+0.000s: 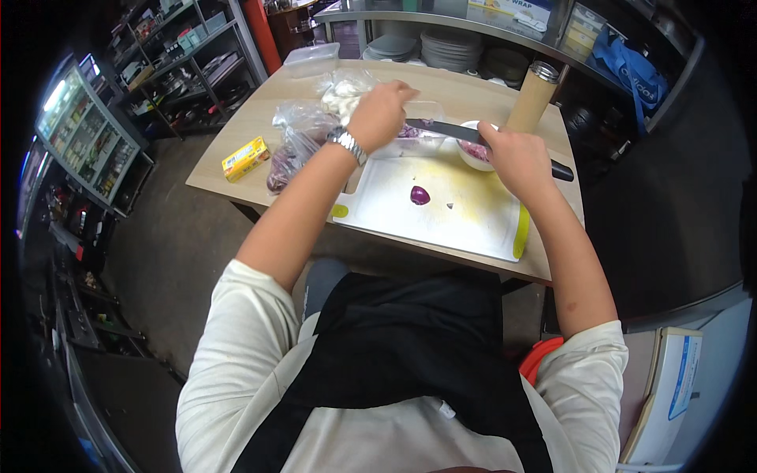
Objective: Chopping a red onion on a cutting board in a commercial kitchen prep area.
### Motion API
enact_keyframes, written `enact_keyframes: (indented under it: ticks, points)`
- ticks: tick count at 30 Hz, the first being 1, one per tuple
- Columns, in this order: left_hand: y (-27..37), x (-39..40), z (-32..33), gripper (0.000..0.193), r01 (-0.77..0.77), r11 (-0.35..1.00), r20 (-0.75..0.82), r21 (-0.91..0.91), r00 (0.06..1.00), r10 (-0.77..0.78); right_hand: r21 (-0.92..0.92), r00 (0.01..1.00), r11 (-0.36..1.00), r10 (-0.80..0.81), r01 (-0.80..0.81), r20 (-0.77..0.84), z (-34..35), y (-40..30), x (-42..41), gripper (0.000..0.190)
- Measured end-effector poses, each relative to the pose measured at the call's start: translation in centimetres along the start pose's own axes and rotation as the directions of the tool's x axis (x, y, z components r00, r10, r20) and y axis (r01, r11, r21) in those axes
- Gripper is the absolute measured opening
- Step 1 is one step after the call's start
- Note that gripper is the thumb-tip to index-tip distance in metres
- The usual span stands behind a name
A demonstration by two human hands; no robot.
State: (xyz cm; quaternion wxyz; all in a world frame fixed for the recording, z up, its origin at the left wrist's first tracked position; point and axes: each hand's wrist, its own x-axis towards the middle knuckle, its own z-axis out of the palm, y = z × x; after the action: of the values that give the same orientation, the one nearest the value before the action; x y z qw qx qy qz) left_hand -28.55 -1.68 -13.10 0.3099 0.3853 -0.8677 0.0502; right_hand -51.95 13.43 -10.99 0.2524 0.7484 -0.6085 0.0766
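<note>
My right hand (516, 158) grips a kitchen knife (446, 130) by its black handle, the blade pointing left over a clear plastic container (434, 109) of chopped red onion (412, 131). Near the blade's tip is my left hand (378, 115), blurred, fingers apart, with nothing seen in it. A white bowl (476, 163) of chopped pink-purple pieces stands partly under the right hand and knife. On the white cutting board (384, 207), yellow-stained with green corners, lie a piece of red onion (420, 195) and a small scrap (450, 206).
Left of the board are a plastic bag of red onions (290, 156), a bag of white items (343, 97) and a yellow box (246, 158). A tan bottle (532, 97) stands at the back right. An empty-looking clear tub (311, 57) sits at the far corner; stacked plates (450, 50) are behind.
</note>
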Motion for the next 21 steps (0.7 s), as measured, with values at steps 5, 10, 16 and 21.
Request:
enact_keyframes:
  ticks: [5, 10, 16, 21]
  points:
    - [2.1, -2.8, 0.9, 0.066, -0.267, 0.962, 0.166, 0.059, 0.953, 0.254, 0.028, 0.999, 0.999, 0.018, -0.019, 0.037, -0.8, 0.1, 0.2, 0.013]
    - [-1.6, -1.7, 1.0, 0.051, -0.199, 0.915, 0.336, 0.350, 0.939, 0.076, 0.032, 0.999, 0.999, 0.030, -0.032, 0.040, -3.0, 1.3, -2.5, 0.014]
    - [1.1, -1.3, -0.2, 0.020, -0.120, 0.990, 0.038, -0.069, 0.992, 0.123, 0.324, 0.955, 0.898, 0.285, -0.298, 0.088, -5.0, 3.7, -8.2, 0.019]
    - [8.0, -6.8, 0.8, 0.027, -0.236, 0.892, 0.223, -0.385, 0.914, 0.338, 0.766, 0.696, -0.285, 0.321, -0.577, 0.643, -4.5, 1.9, -12.7, 0.029]
